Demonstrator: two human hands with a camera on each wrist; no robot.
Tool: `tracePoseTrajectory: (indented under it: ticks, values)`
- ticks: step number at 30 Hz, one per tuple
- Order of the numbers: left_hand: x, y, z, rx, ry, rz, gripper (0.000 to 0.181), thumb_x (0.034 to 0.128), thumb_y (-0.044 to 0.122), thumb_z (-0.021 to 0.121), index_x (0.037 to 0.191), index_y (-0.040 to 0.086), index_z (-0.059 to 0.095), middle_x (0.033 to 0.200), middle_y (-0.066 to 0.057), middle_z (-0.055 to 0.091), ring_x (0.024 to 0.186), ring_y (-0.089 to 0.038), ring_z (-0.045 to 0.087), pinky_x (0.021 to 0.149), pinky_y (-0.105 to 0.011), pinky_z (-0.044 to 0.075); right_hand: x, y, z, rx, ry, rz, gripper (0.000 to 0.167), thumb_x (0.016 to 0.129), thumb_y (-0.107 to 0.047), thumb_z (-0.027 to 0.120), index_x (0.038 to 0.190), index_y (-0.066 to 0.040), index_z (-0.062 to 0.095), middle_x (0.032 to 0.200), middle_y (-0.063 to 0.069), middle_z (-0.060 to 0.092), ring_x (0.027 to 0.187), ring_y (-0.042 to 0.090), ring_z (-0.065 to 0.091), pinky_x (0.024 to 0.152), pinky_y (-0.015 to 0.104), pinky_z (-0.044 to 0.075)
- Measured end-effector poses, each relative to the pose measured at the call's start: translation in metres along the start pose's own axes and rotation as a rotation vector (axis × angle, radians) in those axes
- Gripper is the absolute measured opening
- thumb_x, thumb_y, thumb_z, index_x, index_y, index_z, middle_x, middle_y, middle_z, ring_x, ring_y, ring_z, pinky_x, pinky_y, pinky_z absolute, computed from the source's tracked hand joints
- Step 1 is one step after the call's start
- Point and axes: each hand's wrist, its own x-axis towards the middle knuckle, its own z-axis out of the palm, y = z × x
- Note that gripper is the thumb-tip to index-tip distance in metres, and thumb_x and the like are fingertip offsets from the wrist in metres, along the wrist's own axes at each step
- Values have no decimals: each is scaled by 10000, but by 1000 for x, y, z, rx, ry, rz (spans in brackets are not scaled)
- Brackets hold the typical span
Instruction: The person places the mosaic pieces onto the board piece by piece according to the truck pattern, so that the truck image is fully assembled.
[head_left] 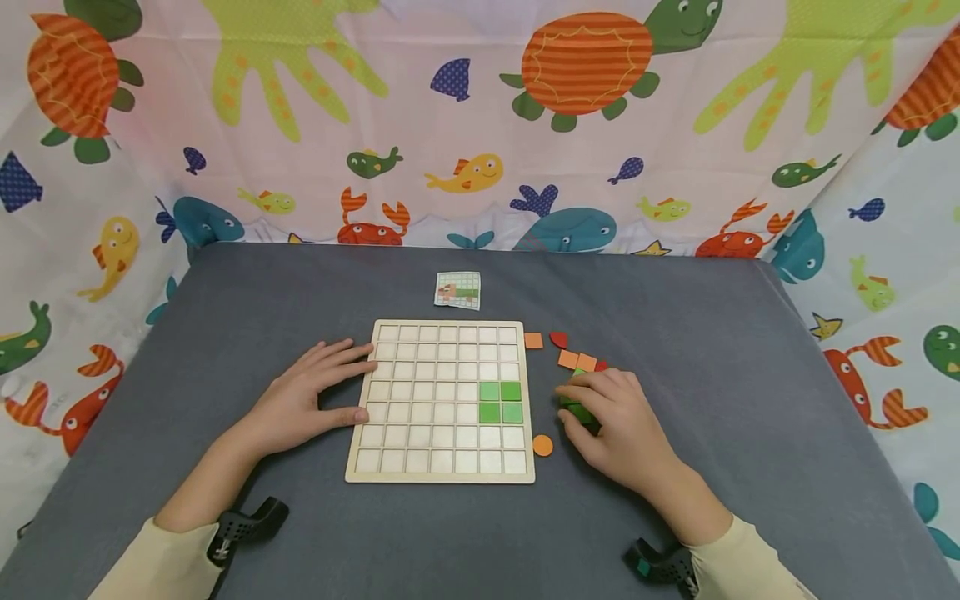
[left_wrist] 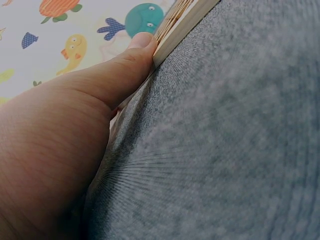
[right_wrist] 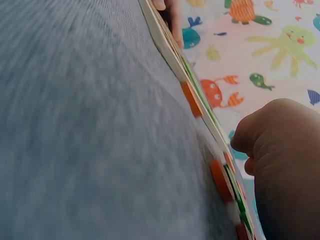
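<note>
A pale wooden board (head_left: 442, 477) is laid flat on the grey tabletop (head_left: 420, 542), and its left edge is touched by the left hand (head_left: 300, 404), whose fingers are stretched and not clenched. Four green squares (head_left: 511, 391) are set in the grid near the right side. More green pieces (head_left: 588, 419) are seen to the right of the board, partly covered by the right hand (head_left: 618, 425); its fingers are bent over them, but whether one is pinched cannot be told. Close by, orange squares (head_left: 568, 359) and a red piece (head_left: 558, 339) are placed, and an orange disc (head_left: 542, 446) is found just beside the board's lower right edge. The small pieces are judged to be light, stiff and rather smooth, so they should be taken by two opposite sides with fingertip and thumb, softly, as they may slide. The board seems rigid and not heavy; it is best steadied by its rim. Beyond it, a small picture card (head_left: 457, 292) is placed.
</note>
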Motion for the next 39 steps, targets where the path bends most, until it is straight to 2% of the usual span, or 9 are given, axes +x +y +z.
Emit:
tracePoseTrajectory:
  ticks: [5, 11, 20, 30, 39]
  values:
    - [-1, -1, 0, 1, 5, -3, 839, 916, 649, 810, 1615, 248, 577, 1737, 33, 409, 1655, -317, 246, 1366, -523, 91, -8, 5, -6, 1, 0, 35, 242, 877, -100, 854, 1113, -47, 833, 1113, 48, 753, 968, 245, 628, 824, 440, 431]
    - [-3, -1, 0, -7, 7, -13, 844, 912, 653, 812, 1613, 244, 580, 1735, 31, 411, 1655, -316, 246, 1366, -519, 87, -14, 7, -8, -8, -1, 40, 265, 848, -82, 887, 1108, -73, 836, 1117, 23, 761, 940, 210, 613, 815, 410, 422]
    - [-1, -2, -1, -10, 4, 10, 832, 916, 650, 808, 1617, 269, 574, 1740, 45, 400, 1658, -311, 238, 1367, -526, 76, -25, 10, -17, 1, -5, 61, 359, 811, -40, 906, 1160, -90, 835, 1166, 12, 780, 1008, 210, 647, 844, 393, 426]
    - [0, -1, 5, -24, 22, 32, 798, 934, 607, 817, 1611, 255, 582, 1733, 38, 415, 1649, -323, 263, 1364, -543, 85, -27, 16, -16, 30, -42, 71, 262, 851, -81, 884, 1107, -104, 835, 1132, 6, 782, 988, 162, 628, 845, 361, 408]
    - [-1, -2, 3, -24, 33, 33, 790, 929, 593, 828, 1602, 251, 594, 1729, 38, 423, 1645, -329, 271, 1357, -572, 98, -22, 14, -14, 30, -20, 49, 238, 854, -91, 881, 1085, -94, 824, 1101, 9, 770, 941, 172, 610, 843, 373, 418]
